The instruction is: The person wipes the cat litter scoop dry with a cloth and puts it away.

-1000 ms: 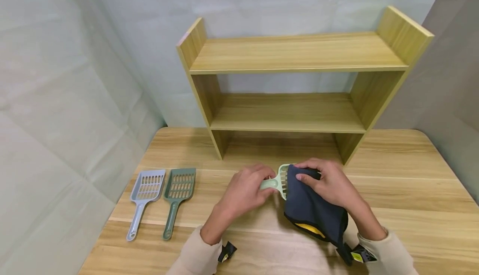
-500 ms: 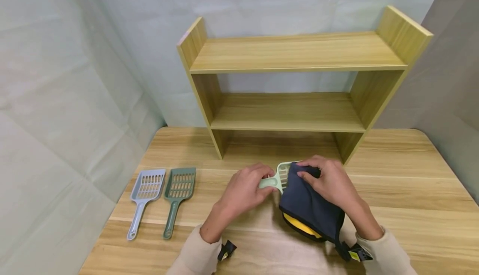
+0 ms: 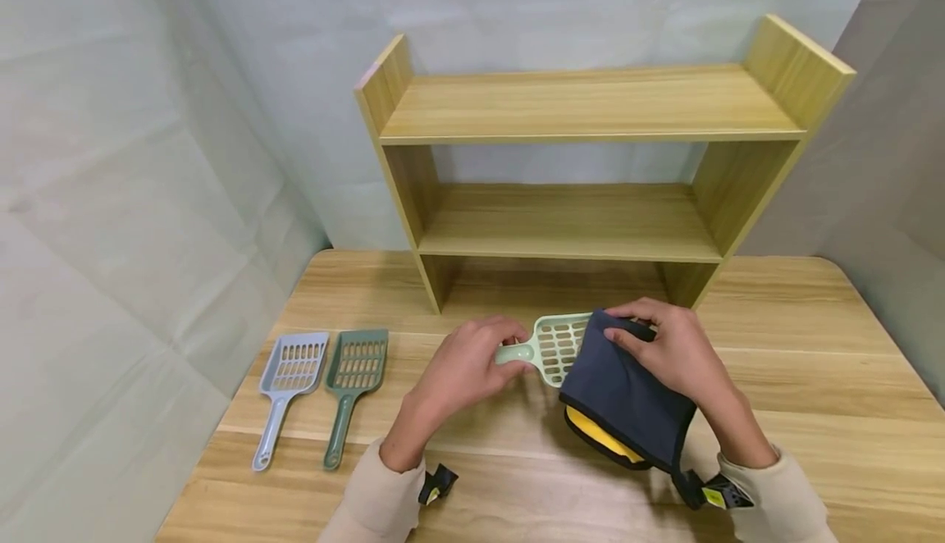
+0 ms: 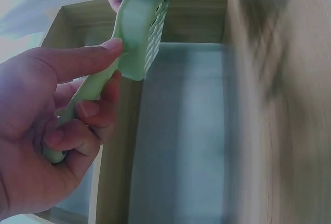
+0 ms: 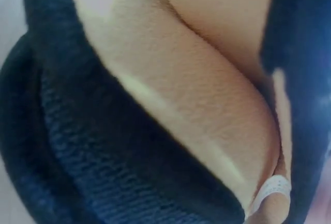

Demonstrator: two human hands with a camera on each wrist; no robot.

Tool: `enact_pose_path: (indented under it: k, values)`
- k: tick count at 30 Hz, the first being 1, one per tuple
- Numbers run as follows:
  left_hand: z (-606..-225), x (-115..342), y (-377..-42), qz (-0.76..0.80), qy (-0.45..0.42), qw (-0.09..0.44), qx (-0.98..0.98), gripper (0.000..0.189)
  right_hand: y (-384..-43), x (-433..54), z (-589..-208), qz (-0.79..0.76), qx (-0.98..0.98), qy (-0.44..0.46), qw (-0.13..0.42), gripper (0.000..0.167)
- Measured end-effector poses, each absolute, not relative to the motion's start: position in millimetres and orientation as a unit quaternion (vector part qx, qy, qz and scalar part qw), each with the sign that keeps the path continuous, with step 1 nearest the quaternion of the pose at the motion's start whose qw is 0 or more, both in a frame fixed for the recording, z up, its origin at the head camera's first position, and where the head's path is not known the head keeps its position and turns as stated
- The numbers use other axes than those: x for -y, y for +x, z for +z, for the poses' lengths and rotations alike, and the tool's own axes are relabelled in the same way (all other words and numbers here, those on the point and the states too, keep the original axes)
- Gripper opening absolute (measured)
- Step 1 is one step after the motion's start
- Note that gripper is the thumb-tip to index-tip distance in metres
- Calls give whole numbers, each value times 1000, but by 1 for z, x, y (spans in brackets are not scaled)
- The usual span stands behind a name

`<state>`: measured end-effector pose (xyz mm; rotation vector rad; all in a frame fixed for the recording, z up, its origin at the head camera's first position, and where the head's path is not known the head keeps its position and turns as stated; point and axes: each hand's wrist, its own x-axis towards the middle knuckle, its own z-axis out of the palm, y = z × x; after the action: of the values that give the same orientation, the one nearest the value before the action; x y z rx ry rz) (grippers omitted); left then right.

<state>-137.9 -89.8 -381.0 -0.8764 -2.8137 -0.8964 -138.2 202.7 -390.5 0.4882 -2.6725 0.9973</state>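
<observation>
My left hand [image 3: 468,367] grips the handle of a light green slotted litter scoop [image 3: 559,346], head pointing right. In the left wrist view, thumb and curled fingers wrap that handle, and the scoop's head [image 4: 135,32] is seen from its side. A dark blue cloth [image 3: 627,395] with black edging and a yellow inner side covers the far end of the head. My right hand [image 3: 668,350] pinches the cloth over that end, fingers partly hidden behind it. Folds of the cloth [image 5: 176,94] fill the right wrist view, yellow side appearing pale.
To the left on the wooden table [image 3: 812,412] lie a pale blue litter scoop [image 3: 291,371] and a dark green litter scoop [image 3: 356,371], side by side. Behind my hands stands a wooden shelf unit [image 3: 591,108]. A pale curtain [image 3: 133,198] hangs around the table.
My left hand has shifted left with the scoop, and my right hand slightly right with the cloth. More of the slotted head now shows outside the cloth, as does more of the yellow side.
</observation>
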Motion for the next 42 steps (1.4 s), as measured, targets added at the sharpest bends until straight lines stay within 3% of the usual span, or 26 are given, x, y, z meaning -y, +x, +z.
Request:
enact_pose_path:
  k: [29,42]
  values:
    - [-392,72,-134,-273,-305,34,912,26,-132,-171,-405,360,907,206,79,24]
    - [-391,73,-135,-278,-289,26,916,25,-132,-170,-406,337,912,208,102,24]
